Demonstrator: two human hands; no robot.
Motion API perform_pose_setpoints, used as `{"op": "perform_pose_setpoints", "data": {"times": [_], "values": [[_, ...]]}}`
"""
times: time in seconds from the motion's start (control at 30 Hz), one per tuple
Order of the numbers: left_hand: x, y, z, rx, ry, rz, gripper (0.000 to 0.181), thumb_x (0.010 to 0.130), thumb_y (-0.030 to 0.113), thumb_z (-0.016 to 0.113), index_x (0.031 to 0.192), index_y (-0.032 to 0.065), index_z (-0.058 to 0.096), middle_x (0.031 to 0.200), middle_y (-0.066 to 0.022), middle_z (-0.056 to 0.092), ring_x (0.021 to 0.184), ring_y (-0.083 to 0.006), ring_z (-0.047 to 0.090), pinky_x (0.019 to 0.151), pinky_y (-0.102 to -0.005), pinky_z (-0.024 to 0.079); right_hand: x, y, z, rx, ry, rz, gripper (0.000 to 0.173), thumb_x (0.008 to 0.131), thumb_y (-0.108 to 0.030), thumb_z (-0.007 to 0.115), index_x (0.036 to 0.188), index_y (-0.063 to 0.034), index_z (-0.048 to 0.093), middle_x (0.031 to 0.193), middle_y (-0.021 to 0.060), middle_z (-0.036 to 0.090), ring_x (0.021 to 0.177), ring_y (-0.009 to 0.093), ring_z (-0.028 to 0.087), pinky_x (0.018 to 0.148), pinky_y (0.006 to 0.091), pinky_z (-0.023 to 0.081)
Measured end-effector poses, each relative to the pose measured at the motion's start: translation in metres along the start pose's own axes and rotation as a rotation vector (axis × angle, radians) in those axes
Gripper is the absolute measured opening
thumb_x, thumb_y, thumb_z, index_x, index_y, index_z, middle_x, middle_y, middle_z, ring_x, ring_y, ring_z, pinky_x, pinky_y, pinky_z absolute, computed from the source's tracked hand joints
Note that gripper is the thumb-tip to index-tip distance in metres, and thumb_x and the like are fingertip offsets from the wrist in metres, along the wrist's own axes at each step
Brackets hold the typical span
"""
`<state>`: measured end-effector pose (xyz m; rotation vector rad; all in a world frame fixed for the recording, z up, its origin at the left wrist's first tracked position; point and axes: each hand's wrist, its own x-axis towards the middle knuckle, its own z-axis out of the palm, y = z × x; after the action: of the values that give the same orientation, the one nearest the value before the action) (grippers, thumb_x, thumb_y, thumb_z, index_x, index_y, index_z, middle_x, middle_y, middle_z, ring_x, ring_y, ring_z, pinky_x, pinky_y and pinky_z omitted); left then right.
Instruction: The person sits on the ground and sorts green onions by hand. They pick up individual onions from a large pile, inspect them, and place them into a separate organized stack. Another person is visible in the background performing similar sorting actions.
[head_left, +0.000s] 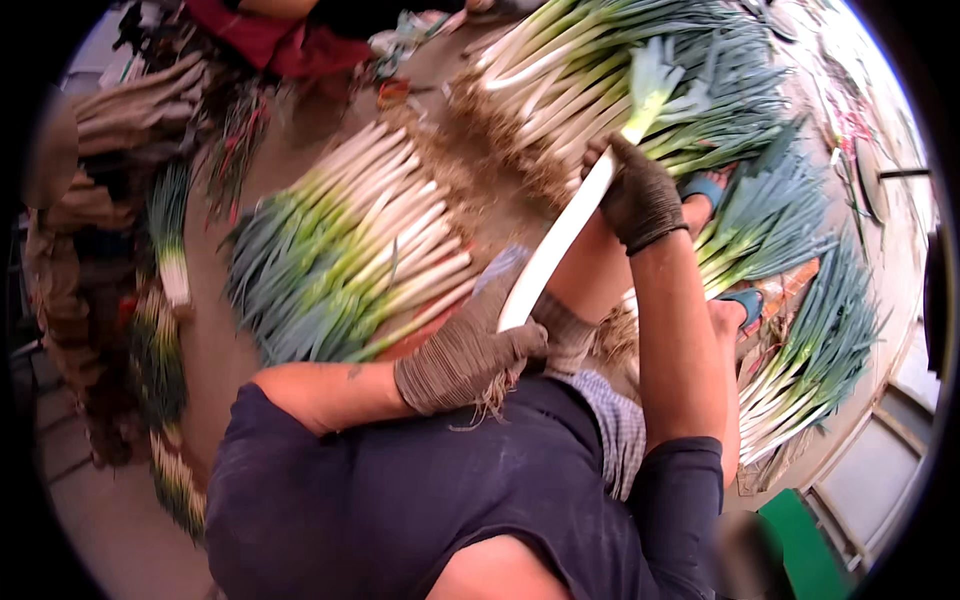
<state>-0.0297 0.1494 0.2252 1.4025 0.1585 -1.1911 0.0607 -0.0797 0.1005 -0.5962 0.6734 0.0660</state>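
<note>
A single leek (559, 247) with a long white shank runs diagonally between my two gloved hands. My left hand (472, 341), in a brown knitted glove, grips its lower end, and stringy roots (495, 390) poke out beneath the fingers. Farther up, my right hand (637, 187) in a matching glove is closed around the shank just below the green leaves (652, 90). To the left lies a broad row of leeks (360, 247), white ends towards the upper right. A large heap of leeks with brown roots (600, 90) lies beyond my right hand.
More leeks lie by my sandalled feet (705, 191) and at the right (810, 360). Tied leek bundles (172, 262) line the floor at left. Brown cloth or sacking (142, 105) is piled at upper left. A green panel (806, 544) stands at lower right.
</note>
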Motion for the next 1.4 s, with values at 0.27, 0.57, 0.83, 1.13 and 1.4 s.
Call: {"op": "perform_pose_setpoints", "data": {"times": [0.27, 0.57, 0.83, 1.13, 1.4], "values": [[-0.032, -0.037, -0.062, -0.616, -0.31, -0.193, 0.088, 0.083, 0.078, 0.045, 0.131, 0.0054, 0.051, 0.088, -0.0093, 0.066, 0.066, -0.019, 0.066, 0.06, -0.0271, 0.056, -0.053, 0.037, 0.03, -0.048, 0.048, -0.384, 0.018, 0.096, -0.018, 0.059, 0.101, -0.0019, 0.055, 0.083, 0.009, 0.061, 0.069, 0.022, 0.059, 0.065, 0.0348, 0.052], [-0.008, -0.023, -0.011, 0.074, -0.334, -0.248, 0.038, 0.09, 0.041, 0.055, 0.102, 0.0047, 0.053, 0.071, -0.0008, 0.051, 0.055, -0.0105, 0.049, 0.05, -0.0247, 0.039, -0.135, -0.002, -0.024, -0.134, 0.186, -0.729, 0.026, 0.096, -0.014, 0.056, 0.118, -0.0021, 0.048, 0.085, 0.0066, 0.059, 0.069, 0.018, 0.059, 0.065, 0.0314, 0.052], [0.036, -0.027, 0.044, 0.629, -0.485, -0.172, 0.025, 0.09, 0.028, 0.062, 0.092, 0.0035, 0.057, 0.068, -0.0039, 0.056, 0.058, -0.0126, 0.052, 0.053, -0.029, 0.042, -0.181, -0.036, -0.132, 0.179, 0.575, -0.764, 0.015, 0.095, -0.014, 0.059, 0.104, -0.0079, 0.048, 0.072, 0.0044, 0.053, 0.056, 0.017, 0.054, 0.049, 0.0308, 0.05], [0.14, -0.081, 0.147, 0.808, -0.831, 0.221, 0.04, 0.088, 0.035, 0.061, 0.102, -0.0018, 0.06, 0.089, -0.0218, 0.065, 0.085, -0.03, 0.064, 0.079, -0.0403, 0.048, -0.223, -0.109, -0.271, -0.055, 0.78, -0.745, 0.02, 0.097, -0.021, 0.058, 0.111, -0.0081, 0.052, 0.071, 0.0009, 0.053, 0.055, 0.013, 0.051, 0.048, 0.0248, 0.046], [0.223, -0.121, 0.22, 0.684, -0.497, 0.209, 0.044, 0.089, 0.034, 0.063, 0.116, 0.0016, 0.052, 0.094, -0.023, 0.063, 0.088, -0.0357, 0.064, 0.08, -0.0449, 0.048, -0.187, -0.193, -0.328, -0.182, 0.563, -0.928, 0.03, 0.098, -0.022, 0.054, 0.125, -0.0094, 0.047, 0.079, 0.0022, 0.056, 0.066, 0.017, 0.055, 0.061, 0.0294, 0.049]]}}
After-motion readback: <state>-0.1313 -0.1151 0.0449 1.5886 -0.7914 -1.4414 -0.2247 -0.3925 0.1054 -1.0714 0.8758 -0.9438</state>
